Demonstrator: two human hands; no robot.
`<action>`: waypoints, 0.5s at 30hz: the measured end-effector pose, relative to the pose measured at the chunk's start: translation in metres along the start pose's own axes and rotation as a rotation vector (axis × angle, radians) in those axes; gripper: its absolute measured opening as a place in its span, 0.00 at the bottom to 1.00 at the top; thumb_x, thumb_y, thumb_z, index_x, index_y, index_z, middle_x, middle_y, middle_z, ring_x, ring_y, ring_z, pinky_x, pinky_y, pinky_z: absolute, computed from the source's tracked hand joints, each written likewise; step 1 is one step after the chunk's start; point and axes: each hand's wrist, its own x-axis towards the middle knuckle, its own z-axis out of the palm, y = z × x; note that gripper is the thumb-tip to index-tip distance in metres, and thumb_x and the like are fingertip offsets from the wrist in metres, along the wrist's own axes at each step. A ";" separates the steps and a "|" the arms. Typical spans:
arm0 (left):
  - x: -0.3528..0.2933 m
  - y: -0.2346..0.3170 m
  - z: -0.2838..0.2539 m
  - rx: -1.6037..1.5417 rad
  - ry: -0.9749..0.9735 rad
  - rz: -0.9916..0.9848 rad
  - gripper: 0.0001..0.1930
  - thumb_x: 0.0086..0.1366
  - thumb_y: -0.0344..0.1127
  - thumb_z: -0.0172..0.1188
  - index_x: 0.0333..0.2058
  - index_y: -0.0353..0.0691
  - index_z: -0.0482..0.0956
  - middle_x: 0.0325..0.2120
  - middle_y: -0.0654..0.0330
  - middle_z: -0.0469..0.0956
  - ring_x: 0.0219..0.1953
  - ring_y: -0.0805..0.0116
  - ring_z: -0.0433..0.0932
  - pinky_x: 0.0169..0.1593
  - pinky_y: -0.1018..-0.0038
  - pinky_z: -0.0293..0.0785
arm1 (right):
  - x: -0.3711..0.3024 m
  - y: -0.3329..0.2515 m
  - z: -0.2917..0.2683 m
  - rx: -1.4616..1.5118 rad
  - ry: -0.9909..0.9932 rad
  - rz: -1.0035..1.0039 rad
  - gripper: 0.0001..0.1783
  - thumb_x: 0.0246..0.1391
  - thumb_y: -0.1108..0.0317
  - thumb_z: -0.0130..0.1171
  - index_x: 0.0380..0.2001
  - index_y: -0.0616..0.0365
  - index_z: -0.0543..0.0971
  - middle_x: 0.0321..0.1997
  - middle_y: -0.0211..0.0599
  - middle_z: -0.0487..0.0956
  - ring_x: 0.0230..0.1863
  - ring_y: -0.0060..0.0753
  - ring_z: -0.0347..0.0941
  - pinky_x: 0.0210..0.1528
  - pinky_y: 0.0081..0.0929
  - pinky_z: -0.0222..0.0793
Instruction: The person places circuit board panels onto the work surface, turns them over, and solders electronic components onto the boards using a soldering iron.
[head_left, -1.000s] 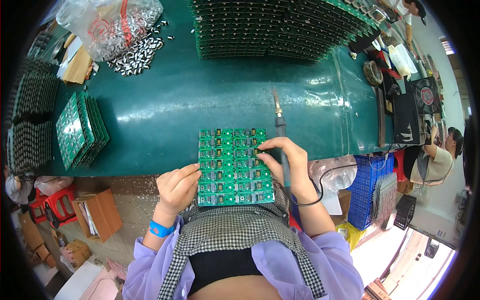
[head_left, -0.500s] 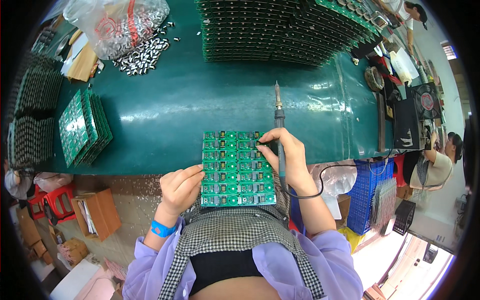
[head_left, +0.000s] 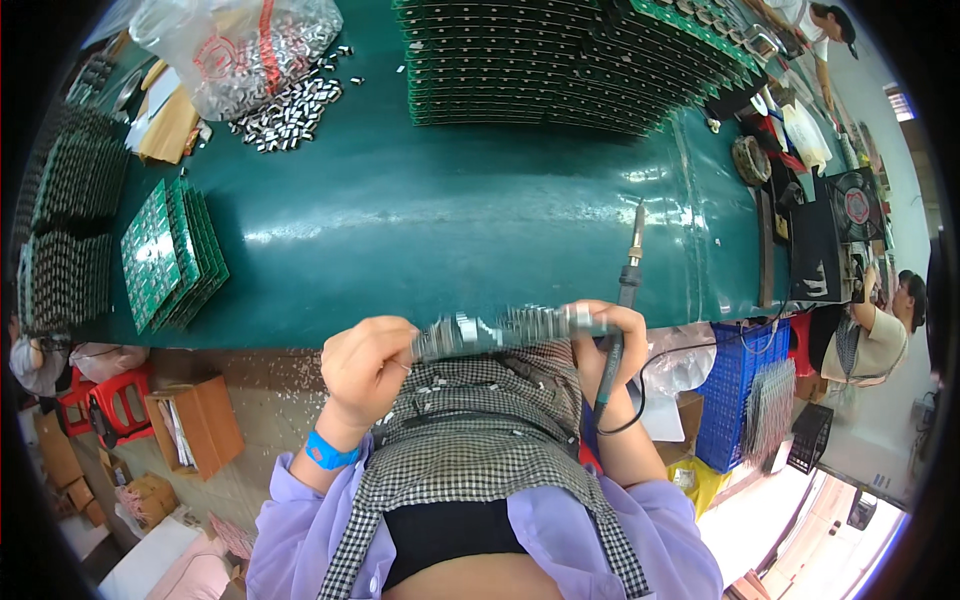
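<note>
A panel of circuit boards [head_left: 500, 332] is held edge-on over the near edge of the green table [head_left: 450, 230], pinched by the left hand [head_left: 365, 365] and the right hand [head_left: 605, 345]. A soldering iron [head_left: 625, 290] is also gripped in the right fingers; loose components could be shaken off if the panel tilts further.

- Bright, even overhead light; pale glare streaks cross the green desk [head_left: 480, 210].
- Board held at the desk's near edge is motion-blurred.
- Fisheye bends edges; corners black.
</note>
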 end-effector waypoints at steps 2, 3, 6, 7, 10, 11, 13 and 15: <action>0.011 0.000 0.004 -0.050 -0.023 -0.170 0.06 0.50 0.23 0.65 0.27 0.34 0.77 0.23 0.60 0.76 0.20 0.72 0.71 0.23 0.79 0.65 | 0.002 -0.002 0.001 -0.064 0.018 0.103 0.18 0.42 0.84 0.66 0.35 0.60 0.69 0.38 0.46 0.80 0.34 0.32 0.80 0.37 0.25 0.76; 0.016 0.000 0.007 -0.089 -0.076 -0.366 0.05 0.53 0.25 0.64 0.27 0.33 0.76 0.19 0.61 0.72 0.19 0.74 0.66 0.23 0.80 0.61 | 0.004 -0.003 0.003 -0.078 0.066 0.179 0.18 0.43 0.83 0.66 0.35 0.61 0.70 0.38 0.45 0.80 0.32 0.30 0.79 0.37 0.24 0.76; 0.035 -0.016 0.027 -0.111 -0.117 -0.515 0.06 0.57 0.27 0.64 0.27 0.33 0.75 0.18 0.65 0.68 0.19 0.79 0.60 0.23 0.81 0.56 | 0.010 0.003 0.009 -0.143 0.060 0.295 0.16 0.44 0.82 0.67 0.35 0.62 0.72 0.38 0.40 0.80 0.30 0.24 0.78 0.35 0.20 0.76; 0.040 -0.022 0.032 -0.119 -0.186 -0.689 0.06 0.57 0.27 0.64 0.27 0.32 0.75 0.18 0.66 0.68 0.19 0.81 0.61 0.23 0.81 0.57 | 0.012 0.006 0.011 -0.212 0.037 0.305 0.16 0.44 0.82 0.67 0.35 0.63 0.73 0.38 0.39 0.80 0.30 0.22 0.78 0.34 0.19 0.75; 0.044 -0.035 0.039 -0.079 -0.218 -0.640 0.06 0.58 0.27 0.63 0.27 0.32 0.75 0.18 0.67 0.68 0.20 0.83 0.61 0.23 0.81 0.58 | 0.015 0.012 0.012 -0.330 -0.035 0.226 0.17 0.42 0.81 0.67 0.36 0.62 0.73 0.36 0.39 0.81 0.28 0.26 0.78 0.30 0.20 0.74; 0.041 -0.038 0.035 -0.047 -0.266 -0.633 0.06 0.58 0.26 0.62 0.26 0.32 0.74 0.18 0.68 0.68 0.21 0.83 0.61 0.24 0.81 0.58 | 0.016 0.013 0.010 -0.390 -0.060 0.168 0.17 0.41 0.81 0.68 0.35 0.62 0.73 0.35 0.39 0.81 0.28 0.29 0.78 0.29 0.20 0.73; 0.035 -0.049 0.014 -0.445 -0.278 -0.866 0.07 0.57 0.27 0.63 0.28 0.35 0.72 0.21 0.71 0.67 0.24 0.84 0.63 0.26 0.83 0.58 | 0.017 0.011 0.001 -0.420 -0.099 0.177 0.17 0.41 0.80 0.67 0.36 0.61 0.74 0.35 0.40 0.81 0.26 0.33 0.78 0.29 0.23 0.72; 0.028 -0.058 -0.022 -0.989 -0.229 -1.079 0.08 0.62 0.33 0.58 0.30 0.37 0.70 0.26 0.67 0.64 0.25 0.81 0.57 0.25 0.84 0.53 | 0.019 0.008 -0.016 -0.431 -0.198 0.062 0.16 0.44 0.79 0.66 0.38 0.61 0.75 0.34 0.41 0.81 0.26 0.35 0.77 0.29 0.27 0.72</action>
